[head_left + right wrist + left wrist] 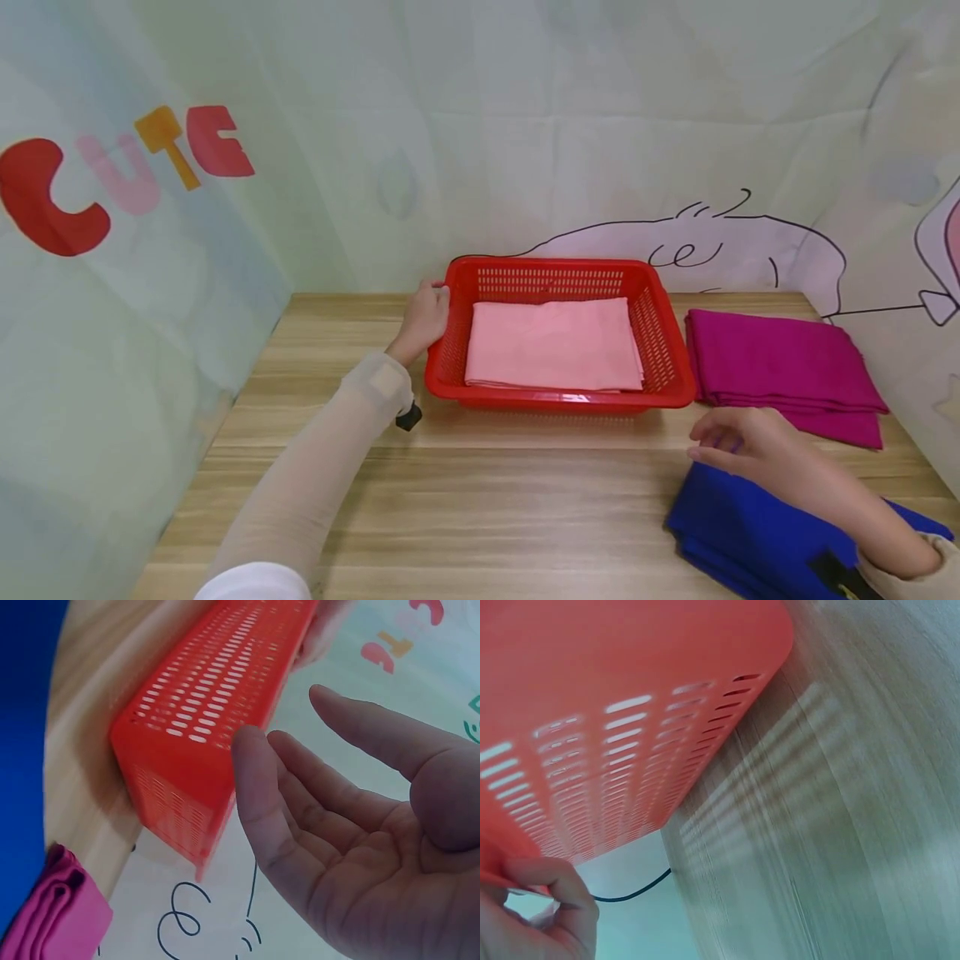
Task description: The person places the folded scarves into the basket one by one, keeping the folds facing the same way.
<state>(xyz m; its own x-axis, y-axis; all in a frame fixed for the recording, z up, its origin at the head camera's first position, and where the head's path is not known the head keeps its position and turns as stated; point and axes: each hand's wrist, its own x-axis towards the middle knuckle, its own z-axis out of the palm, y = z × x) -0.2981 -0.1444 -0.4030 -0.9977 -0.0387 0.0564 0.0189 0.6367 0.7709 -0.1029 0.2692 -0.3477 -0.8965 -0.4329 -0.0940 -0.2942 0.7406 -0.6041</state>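
A red plastic basket (551, 400) with slotted walls stands on the table near the back wall. Inside it lies a folded pink cloth (551, 346). My left hand (425, 317) grips the basket's left rim, fingers curled over the edge in the left wrist view. To the basket's right, my right hand (761, 450) hovers over a folded blue cloth (742, 525), its fingers loosely bent and nothing in them. The right wrist view shows the palm (375, 862) bare, thumb apart from the fingers. Beyond that hand lies a folded magenta cloth (783, 362).
The wooden table (480, 508) reaches back to a printed cloth wall (487, 167) with a line drawing. Another printed side (112, 350) with coloured letters borders the table on the left. The magenta cloth sits close beside the basket's right end.
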